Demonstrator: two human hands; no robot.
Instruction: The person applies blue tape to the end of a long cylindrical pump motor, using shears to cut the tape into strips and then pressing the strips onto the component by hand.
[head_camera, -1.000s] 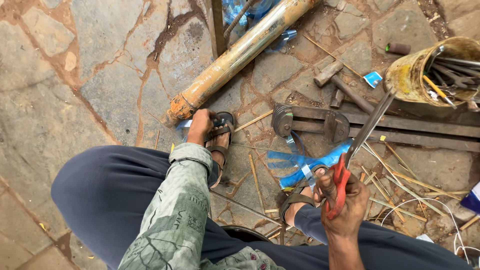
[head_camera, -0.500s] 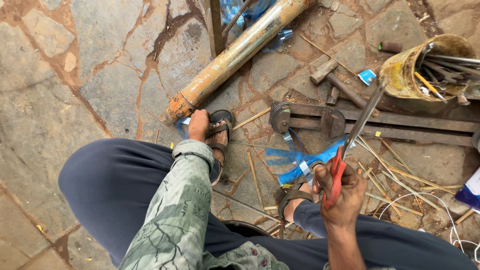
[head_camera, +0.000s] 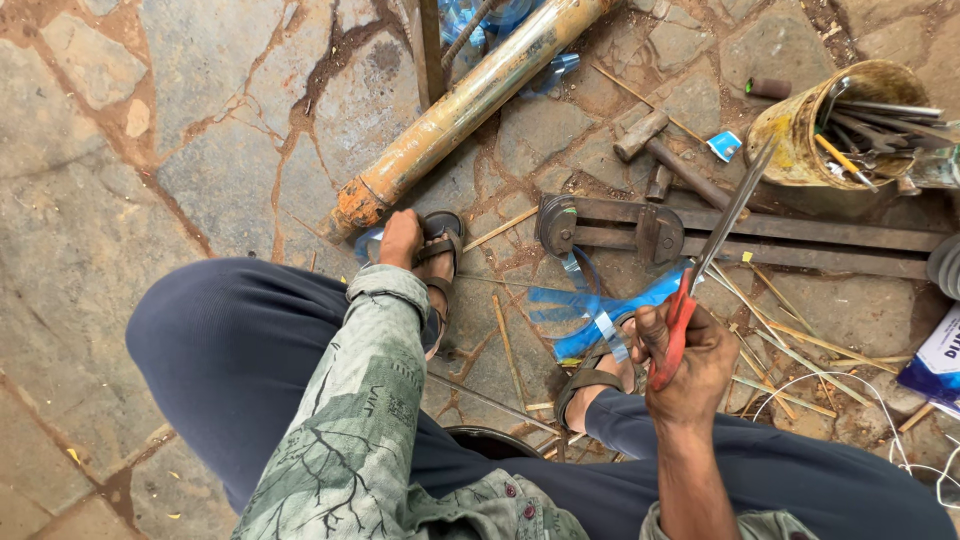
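A small blue and white packet (head_camera: 724, 145) lies on the stone floor (head_camera: 120, 200) at the far right, just left of the rusty yellow tin (head_camera: 800, 125). At the right edge, nearer, part of a white box (head_camera: 935, 362) with blue print shows, cut off by the frame.

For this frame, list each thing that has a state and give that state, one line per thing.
right hand: closed around the red-handled scissors, blades together, pointing up and away
left hand: reaching down beside the left sandal, grip hidden
blue plastic strip: curled, lying on the stone floor by the right foot
rusty pipe: lying flat, diagonal
hammer: lying flat, untouched
yellow can: tipped on its side, rods sticking out
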